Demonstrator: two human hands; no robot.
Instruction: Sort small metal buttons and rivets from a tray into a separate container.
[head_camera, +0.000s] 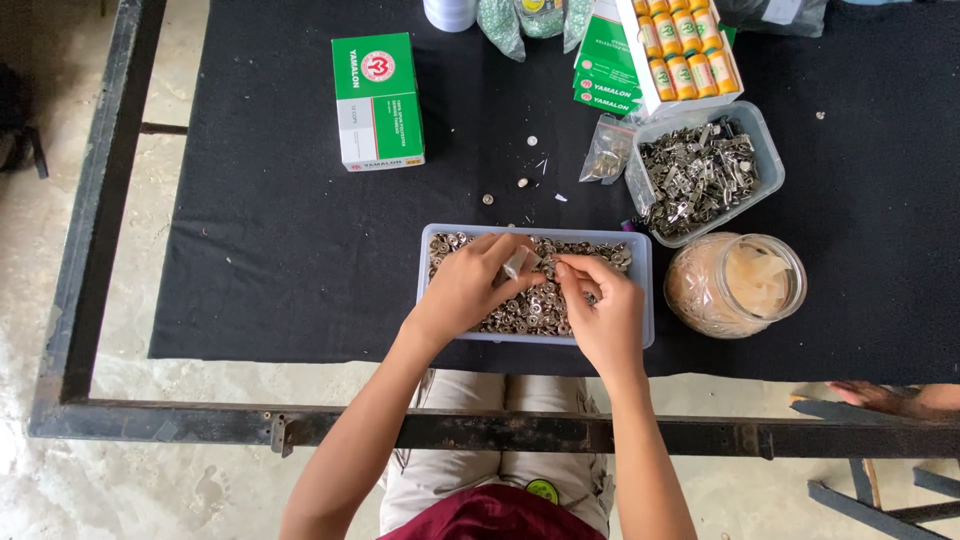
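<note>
Black cloth covers the surface (280, 250). Both hands hover over a shallow tray (644, 290) full of small metal rings (535, 312). The left hand (470, 285) has its fingers curled around a small pale piece (516, 262), pinched at the fingertips. The right hand (605, 305) is nearly closed, thumb and forefinger meeting just beside that piece; what it grips is too small to tell. Near the tray stand a jar (735, 283), a tub (765, 150) of metal clips and a green box (377, 100).
</note>
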